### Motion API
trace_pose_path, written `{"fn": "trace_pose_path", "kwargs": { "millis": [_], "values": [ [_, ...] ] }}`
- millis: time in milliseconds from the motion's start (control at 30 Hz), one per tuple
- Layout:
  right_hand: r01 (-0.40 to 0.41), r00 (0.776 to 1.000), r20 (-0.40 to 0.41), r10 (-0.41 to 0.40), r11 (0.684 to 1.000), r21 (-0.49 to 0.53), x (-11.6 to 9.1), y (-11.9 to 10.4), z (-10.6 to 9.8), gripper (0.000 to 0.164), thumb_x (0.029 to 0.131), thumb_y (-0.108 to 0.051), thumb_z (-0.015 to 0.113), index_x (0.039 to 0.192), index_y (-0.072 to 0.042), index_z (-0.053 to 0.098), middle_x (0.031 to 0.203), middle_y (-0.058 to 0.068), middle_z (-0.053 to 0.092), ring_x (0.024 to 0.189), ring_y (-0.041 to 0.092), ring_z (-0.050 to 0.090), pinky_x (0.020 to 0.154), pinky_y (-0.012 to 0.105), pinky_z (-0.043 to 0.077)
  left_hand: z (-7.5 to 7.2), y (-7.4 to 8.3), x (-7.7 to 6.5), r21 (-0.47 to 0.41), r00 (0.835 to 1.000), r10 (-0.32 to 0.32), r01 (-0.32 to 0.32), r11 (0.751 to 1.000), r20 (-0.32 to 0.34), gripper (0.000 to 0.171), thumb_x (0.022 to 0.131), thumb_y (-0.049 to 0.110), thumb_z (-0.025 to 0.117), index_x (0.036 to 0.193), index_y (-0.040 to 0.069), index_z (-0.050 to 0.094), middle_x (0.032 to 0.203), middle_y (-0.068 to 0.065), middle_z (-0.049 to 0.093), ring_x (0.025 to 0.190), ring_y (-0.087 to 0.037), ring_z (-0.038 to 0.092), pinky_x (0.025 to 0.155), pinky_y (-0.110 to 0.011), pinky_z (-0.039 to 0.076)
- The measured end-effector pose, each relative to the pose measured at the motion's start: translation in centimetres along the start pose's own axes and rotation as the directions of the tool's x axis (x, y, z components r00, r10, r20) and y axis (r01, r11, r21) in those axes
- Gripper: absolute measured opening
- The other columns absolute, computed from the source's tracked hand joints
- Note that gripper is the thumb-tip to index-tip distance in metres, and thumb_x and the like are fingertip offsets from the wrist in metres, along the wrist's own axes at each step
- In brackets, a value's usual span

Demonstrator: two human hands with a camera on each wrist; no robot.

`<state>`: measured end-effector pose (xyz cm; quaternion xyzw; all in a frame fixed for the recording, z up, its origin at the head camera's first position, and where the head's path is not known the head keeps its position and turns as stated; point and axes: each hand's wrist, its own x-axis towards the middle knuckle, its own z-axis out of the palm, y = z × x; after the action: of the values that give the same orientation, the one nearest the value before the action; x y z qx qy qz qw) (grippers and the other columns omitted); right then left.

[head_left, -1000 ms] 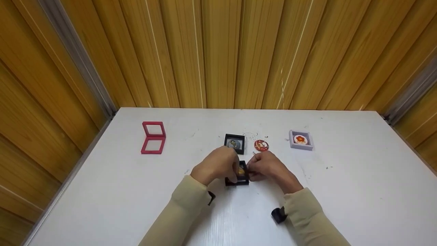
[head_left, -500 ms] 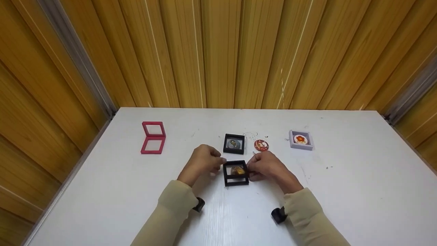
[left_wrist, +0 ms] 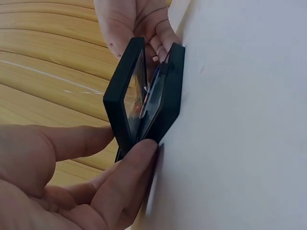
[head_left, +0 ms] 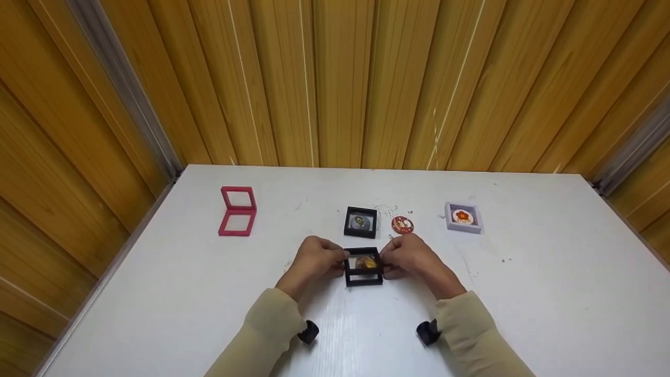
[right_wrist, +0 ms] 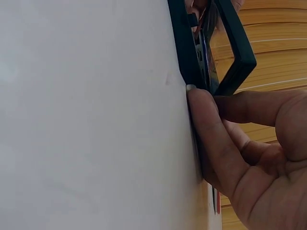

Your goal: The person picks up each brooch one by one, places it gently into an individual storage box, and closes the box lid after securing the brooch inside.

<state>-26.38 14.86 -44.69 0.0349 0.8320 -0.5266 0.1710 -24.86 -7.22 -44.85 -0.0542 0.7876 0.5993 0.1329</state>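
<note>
A hinged black display frame (head_left: 364,283) lies half folded on the white table, its two clear-windowed halves spread apart in a narrow V in the left wrist view. Behind the raised half shows a round badge (head_left: 366,262) with gold and brown colours. My left hand (head_left: 314,257) pinches the frame's left side, thumb on the upper half and a finger on the lower one. On the opposite side my right hand (head_left: 411,256) pinches the frame's edge between thumb and fingers, low against the table in the right wrist view.
Just behind stands a closed black frame (head_left: 360,209) with a badge inside. A loose red round badge (head_left: 402,224) lies beside it. Farther right is a lilac frame (head_left: 464,228) holding a flower badge; an open pink frame (head_left: 238,209) lies at the left.
My left hand has drawn back from over the black frame to its left side and now pinches it there. The right hand has kept its hold on the right side.
</note>
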Motion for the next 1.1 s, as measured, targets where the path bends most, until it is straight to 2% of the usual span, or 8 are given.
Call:
{"fn": "trace_pose_path", "kwargs": {
  "millis": [167, 433, 600, 767, 900, 1100],
  "values": [
    [0.011, 1.0, -0.001, -0.011, 1.0, 0.006, 0.0, 0.2, -0.1, 0.011, 0.093, 0.006, 0.066, 0.098, 0.009, 0.074, 0.088, 0.016, 0.074, 0.067, 0.02, 0.074, 0.066, 0.033, 0.063, 0.2, -0.1, -0.1, 0.021, 1.0, 0.021, -0.021, 1.0, -0.018, 0.022, 0.094, 0.005, 0.075, 0.11, -0.01, 0.073, 0.099, -0.016, 0.074, 0.089, -0.025, 0.076, 0.077, -0.031, 0.063],
    [-0.009, 1.0, 0.014, 0.009, 0.999, 0.049, 0.5, 0.2, -0.3, 0.012, 0.095, -0.002, 0.066, 0.095, 0.007, 0.074, 0.072, 0.011, 0.072, 0.059, 0.015, 0.071, 0.06, 0.029, 0.062, 0.6, -0.4, -0.1, -0.066, 0.999, 0.015, -0.017, 0.998, -0.037, 0.02, 0.094, 0.0, 0.074, 0.111, -0.011, 0.072, 0.101, -0.018, 0.071, 0.089, -0.025, 0.074, 0.075, -0.032, 0.063],
    [-0.044, 0.999, 0.019, 0.043, 0.994, 0.104, 0.5, 0.2, -0.2, 0.014, 0.095, -0.004, 0.066, 0.097, 0.007, 0.073, 0.073, 0.012, 0.071, 0.058, 0.017, 0.071, 0.06, 0.03, 0.062, 1.0, -0.5, 0.0, -0.053, 0.998, 0.015, -0.019, 0.998, -0.067, 0.018, 0.094, -0.002, 0.074, 0.111, -0.009, 0.073, 0.102, -0.016, 0.07, 0.092, -0.024, 0.072, 0.075, -0.031, 0.063],
    [-0.052, 0.998, 0.038, 0.047, 0.988, 0.144, 0.4, 0.2, -0.2, 0.013, 0.095, -0.006, 0.071, 0.095, 0.007, 0.072, 0.076, 0.013, 0.071, 0.058, 0.016, 0.071, 0.06, 0.03, 0.062, 1.1, -0.6, 0.0, -0.029, 0.997, 0.021, -0.023, 0.999, -0.078, 0.017, 0.093, -0.003, 0.074, 0.109, -0.009, 0.074, 0.101, -0.016, 0.071, 0.091, -0.024, 0.073, 0.074, -0.031, 0.063],
    [-0.041, 0.998, 0.05, 0.036, 0.993, 0.111, 0.2, 0.2, -0.4, 0.012, 0.095, -0.007, 0.076, 0.093, 0.004, 0.073, 0.08, 0.013, 0.072, 0.061, 0.014, 0.07, 0.062, 0.029, 0.062, 1.1, -0.6, 0.0, 0.004, 0.996, 0.039, -0.039, 0.999, -0.081, 0.018, 0.092, -0.002, 0.075, 0.109, -0.009, 0.074, 0.099, -0.015, 0.072, 0.088, -0.023, 0.073, 0.073, -0.03, 0.063],
    [-0.015, 0.999, 0.038, 0.013, 0.999, 0.042, 0.2, 0.1, -0.4, 0.013, 0.096, -0.009, 0.077, 0.093, 0.003, 0.075, 0.078, 0.011, 0.072, 0.061, 0.013, 0.07, 0.062, 0.028, 0.061, 1.0, -0.5, -0.1, -0.001, 0.997, 0.029, -0.029, 1.0, -0.067, 0.016, 0.094, -0.002, 0.074, 0.109, -0.008, 0.074, 0.099, -0.014, 0.072, 0.088, -0.023, 0.074, 0.074, -0.03, 0.063]
  ]
}}
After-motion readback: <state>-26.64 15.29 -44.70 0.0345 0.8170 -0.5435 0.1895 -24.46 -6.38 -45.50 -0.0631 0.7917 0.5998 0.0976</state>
